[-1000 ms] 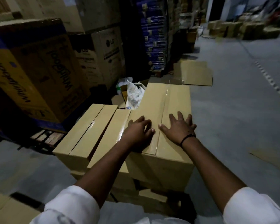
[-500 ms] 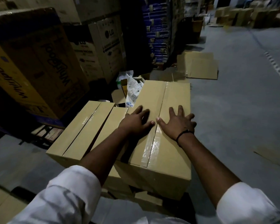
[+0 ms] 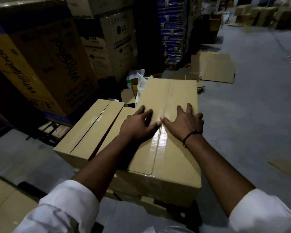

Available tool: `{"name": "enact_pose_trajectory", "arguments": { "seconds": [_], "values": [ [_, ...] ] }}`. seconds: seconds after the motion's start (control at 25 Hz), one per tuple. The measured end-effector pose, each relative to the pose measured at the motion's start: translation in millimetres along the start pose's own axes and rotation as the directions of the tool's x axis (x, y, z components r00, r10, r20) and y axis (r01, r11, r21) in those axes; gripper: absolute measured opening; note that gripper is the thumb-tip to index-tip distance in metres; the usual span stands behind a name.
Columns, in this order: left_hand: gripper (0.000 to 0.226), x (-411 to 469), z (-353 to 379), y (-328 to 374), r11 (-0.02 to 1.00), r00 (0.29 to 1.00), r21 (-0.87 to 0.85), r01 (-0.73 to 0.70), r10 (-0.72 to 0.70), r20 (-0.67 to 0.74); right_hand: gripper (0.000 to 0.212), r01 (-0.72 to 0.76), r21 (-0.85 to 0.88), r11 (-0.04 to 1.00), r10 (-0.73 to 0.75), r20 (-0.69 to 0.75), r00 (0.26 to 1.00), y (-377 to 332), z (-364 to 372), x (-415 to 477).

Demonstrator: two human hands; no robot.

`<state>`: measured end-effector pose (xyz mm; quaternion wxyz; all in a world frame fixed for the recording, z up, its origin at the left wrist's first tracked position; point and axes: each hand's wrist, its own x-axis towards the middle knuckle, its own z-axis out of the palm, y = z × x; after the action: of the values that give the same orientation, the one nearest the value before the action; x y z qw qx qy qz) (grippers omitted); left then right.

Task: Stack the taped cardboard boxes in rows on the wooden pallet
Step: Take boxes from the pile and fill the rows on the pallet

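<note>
A long taped cardboard box (image 3: 175, 153) lies on top of the stack in the middle. My left hand (image 3: 138, 125) and my right hand (image 3: 185, 123) press flat on its lid, fingers spread, thumbs meeting over the shiny tape seam. Neither hand holds anything. To the left, lower down, lies a second taped box (image 3: 89, 133) of the same kind, partly under my left forearm. More cardboard shows beneath the top box. A slatted wooden pallet (image 3: 54, 130) shows further left, under the big cartons; whatever bears the stack is hidden.
Tall Whirlpool carton (image 3: 40, 64) and LG cartons (image 3: 118, 44) stand close on the left. Blue wrapped goods (image 3: 173, 31) rise behind. Flattened cardboard (image 3: 213, 68) lies on the grey floor at the right. Plastic bags and scraps (image 3: 136, 81) sit behind the stack.
The top box has swung from askew to lie square and parallel with the box beside it. Both hands slid forward on its lid, staying flat.
</note>
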<state>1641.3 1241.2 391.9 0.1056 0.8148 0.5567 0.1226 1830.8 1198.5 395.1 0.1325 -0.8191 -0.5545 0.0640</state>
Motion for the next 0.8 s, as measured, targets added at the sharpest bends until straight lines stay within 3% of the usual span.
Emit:
{"name": "enact_pose_trajectory", "arguments": {
  "seconds": [0.2,0.36,0.56,0.8],
  "values": [
    [0.092,-47.8,-39.4,-49.1,0.990,0.972,-0.025,0.137,-0.139,-0.191,0.095,0.187,0.029,0.982,-0.185,-0.057,0.981,-70.2,7.0,-18.3],
    [0.093,-115.2,-72.3,-105.6,0.937,0.896,-0.020,0.348,-0.338,-0.289,0.093,0.367,0.068,0.928,-0.366,-0.036,0.930,-152.7,22.6,-55.9],
    [0.093,-234.5,-104.3,-181.9,0.820,0.735,-0.028,0.572,-0.527,-0.427,0.091,0.594,0.146,0.791,-0.600,-0.003,0.800,-261.0,50.5,-137.6],
    [0.094,-393.4,-119.8,-252.5,0.611,0.511,-0.072,0.788,-0.714,-0.479,0.091,0.771,0.220,0.598,-0.800,0.092,0.594,-365.0,93.8,-266.9]
  ]
}}
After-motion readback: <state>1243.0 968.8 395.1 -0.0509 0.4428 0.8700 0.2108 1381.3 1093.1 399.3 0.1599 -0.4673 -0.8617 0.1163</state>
